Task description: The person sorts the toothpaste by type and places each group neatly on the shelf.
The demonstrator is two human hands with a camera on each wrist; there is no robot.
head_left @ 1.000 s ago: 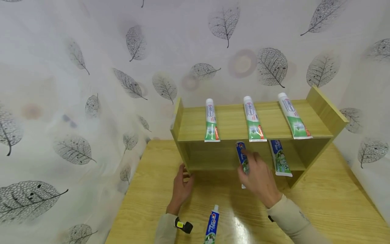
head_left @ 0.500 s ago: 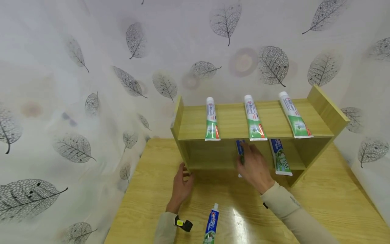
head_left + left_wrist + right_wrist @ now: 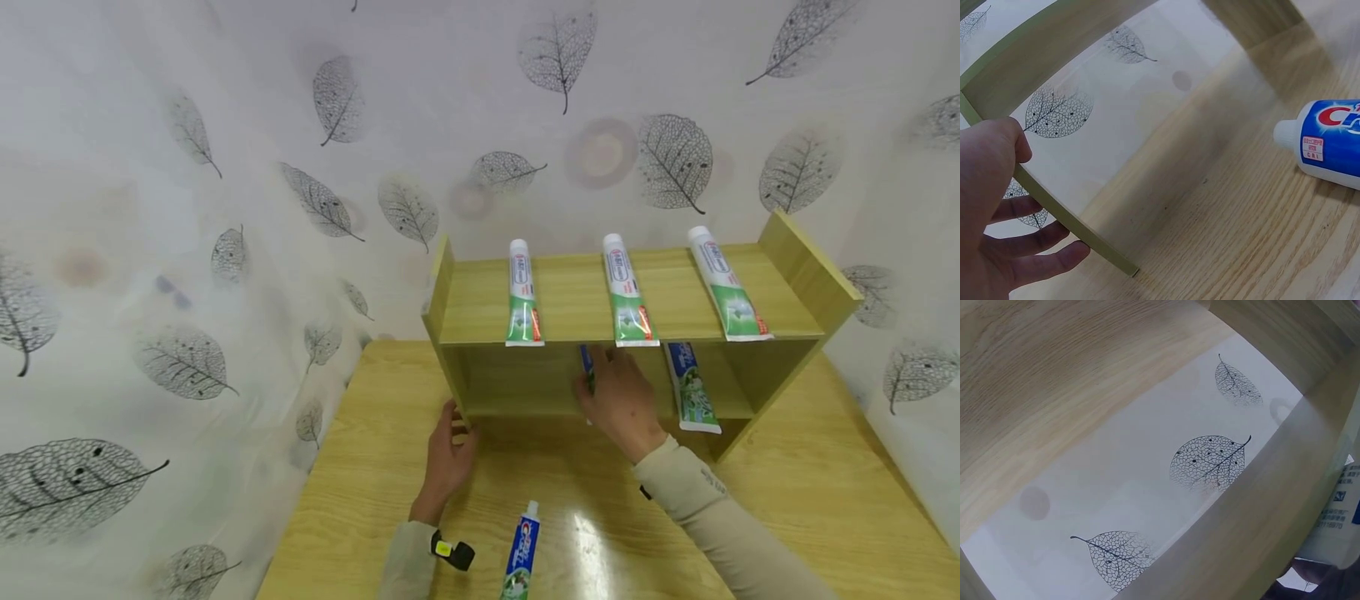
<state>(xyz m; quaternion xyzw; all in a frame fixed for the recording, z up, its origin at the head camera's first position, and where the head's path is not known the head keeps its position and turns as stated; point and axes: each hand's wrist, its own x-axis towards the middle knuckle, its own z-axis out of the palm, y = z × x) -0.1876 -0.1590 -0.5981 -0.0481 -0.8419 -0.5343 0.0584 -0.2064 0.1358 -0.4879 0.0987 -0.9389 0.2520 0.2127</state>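
My left hand (image 3: 448, 454) grips the lower left side panel of the wooden shelf unit (image 3: 480, 304). In the left wrist view its thumb and fingers lie on either side of the panel edge (image 3: 1079, 225). On the lower shelf, my right hand (image 3: 624, 400) holds a blue toothpaste tube (image 3: 587, 360), mostly hidden behind the fingers and the upper board. The tube's pale printed back (image 3: 1338, 519) shows at the right wrist view's edge. Another blue and green toothpaste tube (image 3: 692, 387) lies to the right of that hand. One more blue tube (image 3: 521, 550) lies on the table between my forearms.
White and green toothpaste tubes lie apart along the top shelf: a left one (image 3: 522, 296), a middle one (image 3: 628, 292) and a right one (image 3: 727, 287). The wooden table (image 3: 360, 492) extends around the unit. Behind stands a leaf-patterned wall (image 3: 480, 100).
My right hand has moved deeper into the lower shelf, slightly left, pushing the blue toothpaste tube farther in under the top board. My left hand keeps its grip on the panel.
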